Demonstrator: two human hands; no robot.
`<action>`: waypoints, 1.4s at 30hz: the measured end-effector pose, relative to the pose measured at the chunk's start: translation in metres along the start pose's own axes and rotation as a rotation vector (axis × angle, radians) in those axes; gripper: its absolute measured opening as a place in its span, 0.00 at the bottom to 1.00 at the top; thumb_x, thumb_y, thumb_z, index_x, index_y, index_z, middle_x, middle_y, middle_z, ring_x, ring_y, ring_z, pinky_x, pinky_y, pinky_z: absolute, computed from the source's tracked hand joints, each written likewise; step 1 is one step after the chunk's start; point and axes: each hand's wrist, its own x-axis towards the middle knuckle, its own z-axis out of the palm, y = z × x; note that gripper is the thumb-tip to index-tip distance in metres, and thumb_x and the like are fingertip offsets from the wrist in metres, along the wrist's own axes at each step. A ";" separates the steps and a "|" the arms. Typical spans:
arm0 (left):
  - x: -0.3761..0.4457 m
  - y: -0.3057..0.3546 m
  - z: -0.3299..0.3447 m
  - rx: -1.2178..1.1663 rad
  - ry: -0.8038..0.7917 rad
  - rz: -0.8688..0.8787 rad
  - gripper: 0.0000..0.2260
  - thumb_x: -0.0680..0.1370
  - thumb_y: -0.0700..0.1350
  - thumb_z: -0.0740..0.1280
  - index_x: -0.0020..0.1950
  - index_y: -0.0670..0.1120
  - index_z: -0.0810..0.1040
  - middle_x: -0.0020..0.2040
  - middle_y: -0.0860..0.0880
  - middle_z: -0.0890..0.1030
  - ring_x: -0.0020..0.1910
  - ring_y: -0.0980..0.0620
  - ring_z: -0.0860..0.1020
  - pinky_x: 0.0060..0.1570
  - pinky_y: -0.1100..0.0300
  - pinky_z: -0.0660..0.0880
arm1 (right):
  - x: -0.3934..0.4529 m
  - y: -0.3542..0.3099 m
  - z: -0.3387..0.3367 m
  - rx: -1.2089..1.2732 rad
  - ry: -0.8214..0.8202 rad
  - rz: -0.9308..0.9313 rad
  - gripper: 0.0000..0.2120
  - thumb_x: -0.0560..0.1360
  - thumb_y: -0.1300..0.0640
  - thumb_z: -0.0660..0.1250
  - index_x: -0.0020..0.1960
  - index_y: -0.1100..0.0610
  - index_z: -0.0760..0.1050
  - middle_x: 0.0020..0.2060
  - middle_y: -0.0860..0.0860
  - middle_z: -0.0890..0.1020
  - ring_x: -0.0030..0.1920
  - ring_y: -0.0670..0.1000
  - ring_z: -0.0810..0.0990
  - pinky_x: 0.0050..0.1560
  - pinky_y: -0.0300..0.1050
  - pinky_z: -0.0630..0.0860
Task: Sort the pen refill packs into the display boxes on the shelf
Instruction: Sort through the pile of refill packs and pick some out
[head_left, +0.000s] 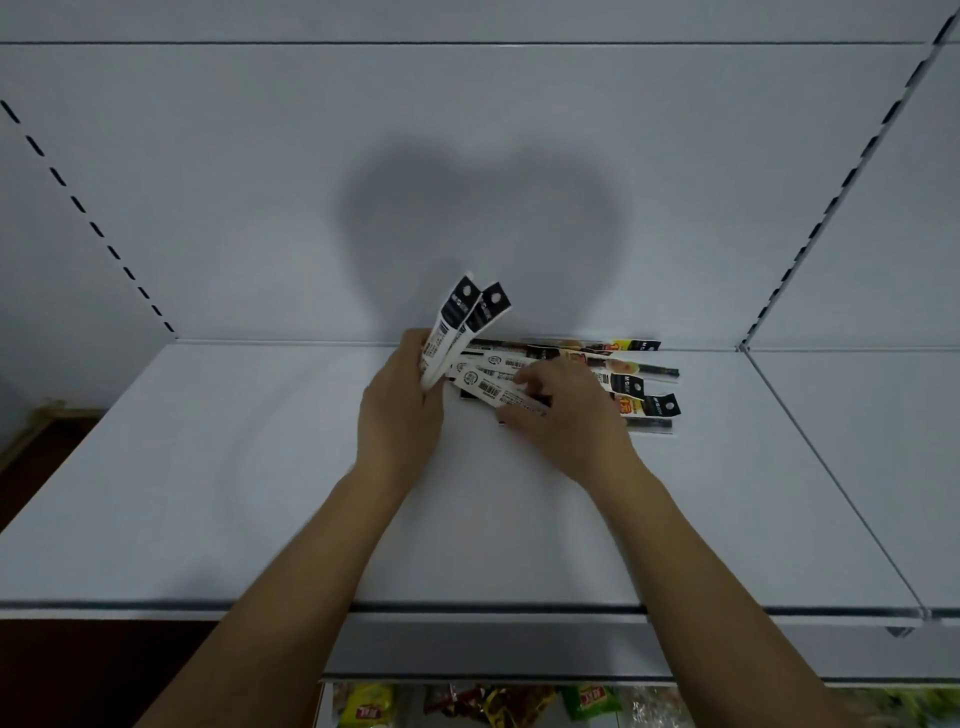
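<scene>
My left hand (402, 400) grips two long pen refill packs (465, 317), white with black tops, held upright and fanned above the white shelf (234, 467). A loose pile of refill packs (631, 387) lies flat at the back of the shelf, some showing barcodes, some orange and yellow print. My right hand (563, 410) rests on this pile with its fingers pinching the nearest pack (488, 389) lying there. No display boxes are in view.
The shelf's white back panel (467, 156) rises right behind the pile. Slotted uprights (810, 234) stand at both sides. A neighbouring shelf (872, 441) lies to the right. Snack packets (483, 704) sit on the lower level beneath the front edge.
</scene>
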 end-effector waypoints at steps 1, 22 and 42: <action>0.000 0.000 0.001 -0.009 0.013 -0.017 0.07 0.79 0.40 0.64 0.55 0.50 0.72 0.37 0.60 0.74 0.35 0.62 0.73 0.34 0.70 0.64 | -0.001 0.002 0.003 -0.075 -0.030 -0.012 0.13 0.74 0.49 0.73 0.56 0.53 0.80 0.49 0.48 0.78 0.53 0.48 0.73 0.51 0.45 0.72; -0.001 0.000 0.003 -0.176 -0.101 -0.062 0.06 0.81 0.41 0.63 0.57 0.47 0.72 0.39 0.58 0.76 0.35 0.61 0.74 0.36 0.64 0.68 | -0.004 0.018 -0.003 -0.014 0.273 0.047 0.14 0.77 0.64 0.66 0.62 0.57 0.79 0.60 0.52 0.80 0.61 0.56 0.73 0.61 0.50 0.70; -0.006 0.018 0.004 -0.437 -0.155 -0.011 0.06 0.78 0.47 0.68 0.54 0.49 0.77 0.44 0.54 0.81 0.44 0.61 0.79 0.45 0.68 0.74 | -0.012 -0.037 0.009 0.565 0.152 -0.309 0.06 0.75 0.66 0.70 0.50 0.59 0.82 0.46 0.49 0.84 0.47 0.47 0.83 0.48 0.43 0.81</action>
